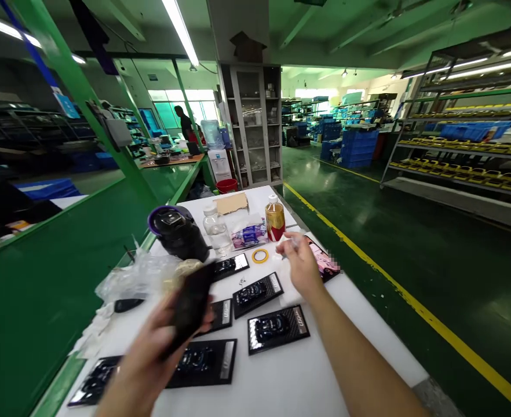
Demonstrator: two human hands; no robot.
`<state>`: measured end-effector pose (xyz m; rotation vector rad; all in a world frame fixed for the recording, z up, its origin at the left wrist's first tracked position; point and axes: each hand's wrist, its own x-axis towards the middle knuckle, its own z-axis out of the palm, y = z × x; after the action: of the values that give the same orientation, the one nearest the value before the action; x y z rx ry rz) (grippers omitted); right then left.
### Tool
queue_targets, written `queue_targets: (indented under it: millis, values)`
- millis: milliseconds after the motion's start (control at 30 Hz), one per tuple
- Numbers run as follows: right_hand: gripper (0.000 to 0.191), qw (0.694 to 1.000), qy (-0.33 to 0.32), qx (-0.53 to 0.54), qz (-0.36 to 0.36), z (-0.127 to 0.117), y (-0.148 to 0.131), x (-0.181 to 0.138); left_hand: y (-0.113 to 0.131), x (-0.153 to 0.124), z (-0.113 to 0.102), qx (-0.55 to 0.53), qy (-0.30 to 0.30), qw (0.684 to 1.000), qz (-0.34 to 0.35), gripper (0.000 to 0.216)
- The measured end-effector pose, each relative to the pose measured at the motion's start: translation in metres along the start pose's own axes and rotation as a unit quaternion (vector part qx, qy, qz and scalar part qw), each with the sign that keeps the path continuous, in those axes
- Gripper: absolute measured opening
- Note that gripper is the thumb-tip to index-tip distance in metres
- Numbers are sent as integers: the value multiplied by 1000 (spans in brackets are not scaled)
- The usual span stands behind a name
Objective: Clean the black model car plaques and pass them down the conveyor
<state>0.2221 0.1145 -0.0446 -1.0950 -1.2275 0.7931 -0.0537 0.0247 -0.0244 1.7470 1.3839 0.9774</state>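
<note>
My left hand (157,330), blurred by motion, grips a dark rectangular plate (191,307) tilted up off the table. What is on the plate's other side is hidden. Beyond the table's middle, my right hand (301,266) has its fingers pinched together by a bottle with a gold and red label (275,219); any small thing in them is unclear. Several black display bases with dark model cars lie around, among them one model car base (278,329) at the front and another model car base (258,293) behind it. A yellow tape roll (259,255) lies left of my right hand.
On the white table (316,376) stand a clear bottle (217,231) and a black cylindrical container (178,231). Plastic bags (140,275) lie at the left, a purple packet (249,234) and cardboard (232,203) at the back. A green partition (51,266) borders the left side.
</note>
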Motion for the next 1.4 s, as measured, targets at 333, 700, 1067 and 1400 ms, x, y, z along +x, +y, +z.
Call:
queue_targets:
  millis: [333, 700, 1067, 1400]
  values:
    - [70, 764, -237, 596, 73, -12, -50, -36, 15, -3, 66, 324, 83, 902, 272, 62]
    - [65, 742, -297, 598, 59, 6, -42, -43, 14, -7, 66, 314, 83, 912, 251, 60]
    - [65, 759, -304, 573, 59, 10, -37, -44, 10, -6, 66, 312, 71, 913, 253, 62]
    - [63, 763, -299, 569, 67, 13, -35, -45, 11, -7, 66, 310, 72, 914, 250, 60]
